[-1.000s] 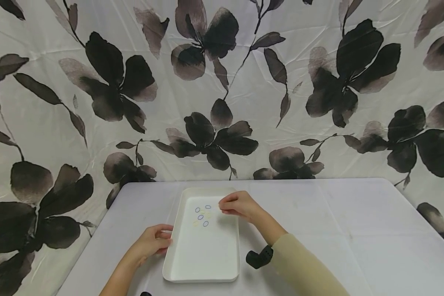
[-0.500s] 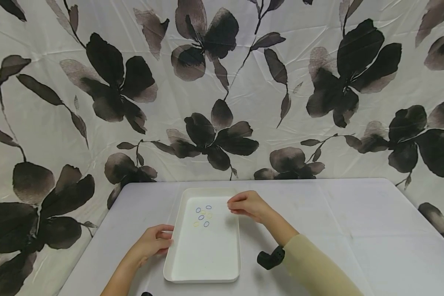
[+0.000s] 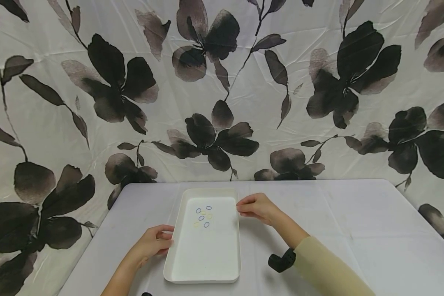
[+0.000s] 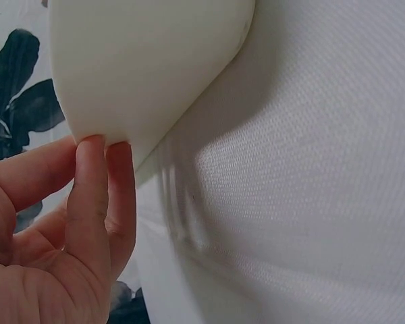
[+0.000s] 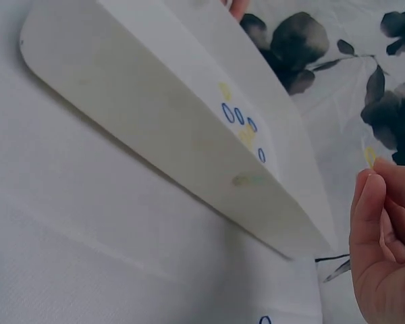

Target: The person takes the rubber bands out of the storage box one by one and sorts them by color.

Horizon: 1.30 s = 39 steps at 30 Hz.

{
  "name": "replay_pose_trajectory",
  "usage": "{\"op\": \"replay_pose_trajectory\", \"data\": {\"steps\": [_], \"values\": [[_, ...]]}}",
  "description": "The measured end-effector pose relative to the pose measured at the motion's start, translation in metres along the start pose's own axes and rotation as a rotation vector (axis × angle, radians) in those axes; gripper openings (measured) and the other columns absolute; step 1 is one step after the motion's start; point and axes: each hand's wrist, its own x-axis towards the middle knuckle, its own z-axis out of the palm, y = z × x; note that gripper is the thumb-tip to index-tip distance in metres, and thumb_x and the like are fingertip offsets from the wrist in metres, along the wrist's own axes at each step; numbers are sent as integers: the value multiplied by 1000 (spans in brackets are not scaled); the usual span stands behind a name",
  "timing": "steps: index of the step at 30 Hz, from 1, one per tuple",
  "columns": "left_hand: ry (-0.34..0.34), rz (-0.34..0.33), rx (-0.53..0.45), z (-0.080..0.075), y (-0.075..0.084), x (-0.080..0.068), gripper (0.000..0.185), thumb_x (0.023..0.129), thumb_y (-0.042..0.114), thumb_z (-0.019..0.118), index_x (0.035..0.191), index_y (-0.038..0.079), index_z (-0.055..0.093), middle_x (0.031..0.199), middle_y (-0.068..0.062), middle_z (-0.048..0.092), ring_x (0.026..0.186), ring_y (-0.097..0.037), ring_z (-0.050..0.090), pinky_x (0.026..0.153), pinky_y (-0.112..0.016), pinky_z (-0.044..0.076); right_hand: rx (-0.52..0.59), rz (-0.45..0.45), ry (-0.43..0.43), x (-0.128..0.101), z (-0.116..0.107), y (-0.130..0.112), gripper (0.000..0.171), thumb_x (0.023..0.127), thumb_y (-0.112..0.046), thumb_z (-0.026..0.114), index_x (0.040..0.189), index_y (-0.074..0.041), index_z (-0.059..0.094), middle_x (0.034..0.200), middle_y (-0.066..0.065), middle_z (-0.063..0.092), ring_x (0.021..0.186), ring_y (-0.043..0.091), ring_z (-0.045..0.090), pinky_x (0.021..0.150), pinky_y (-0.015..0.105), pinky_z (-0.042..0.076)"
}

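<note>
Just beside the tray [image 3: 177, 246] rim, the right hand [image 3: 258, 207] pinches a tiny yellow band [image 5: 369, 156] that could slip onto the desk [image 3: 336, 230]; left hand [image 3: 151, 243] fingertips touch the tray's side, grasping nothing.

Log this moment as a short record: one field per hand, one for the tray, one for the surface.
left hand: fingertips rest against the tray's left edge
right hand: pinches a small yellow band, just right of the tray's far right corner
tray: white, rectangular; small blue and yellow bands lie in its far half
surface: table with white cloth
</note>
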Motion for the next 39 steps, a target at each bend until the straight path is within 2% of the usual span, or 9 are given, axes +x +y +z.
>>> {"op": "replay_pose_trajectory", "data": {"steps": [11, 18, 29, 39], "values": [[-42, 11, 5, -2, -1, 1, 45, 81, -4, 64, 123, -9, 51, 92, -13, 59, 74, -18, 59, 62, -28, 51, -28, 0, -20, -10, -13, 7, 25, 83, 4, 65, 104, 17, 60, 81, 6, 66, 72, 13, 63, 69, 25, 54], [-13, 10, 4, -1, -3, 3, 44, 80, -5, 64, 123, -8, 52, 92, -13, 59, 74, -19, 59, 62, -32, 51, -31, -6, -21, -15, -19, 9, 22, 82, 2, 66, 100, 13, 63, 84, 8, 67, 77, 18, 65, 71, 27, 54], [-23, 19, -14, 0, -3, 0, 45, 80, -5, 64, 123, -9, 51, 90, -12, 58, 74, -19, 59, 62, -32, 51, -64, -7, -41, -24, -28, 22, 22, 83, 1, 66, 101, 15, 63, 82, 6, 67, 73, 12, 63, 68, 24, 53], [-24, 17, -18, -2, -2, 1, 46, 80, -4, 65, 123, -9, 50, 92, -13, 58, 74, -19, 59, 63, -32, 51, -65, 15, 1, -25, -34, 37, 21, 81, 2, 67, 98, 14, 64, 87, 5, 67, 73, 11, 64, 69, 25, 53]]}}
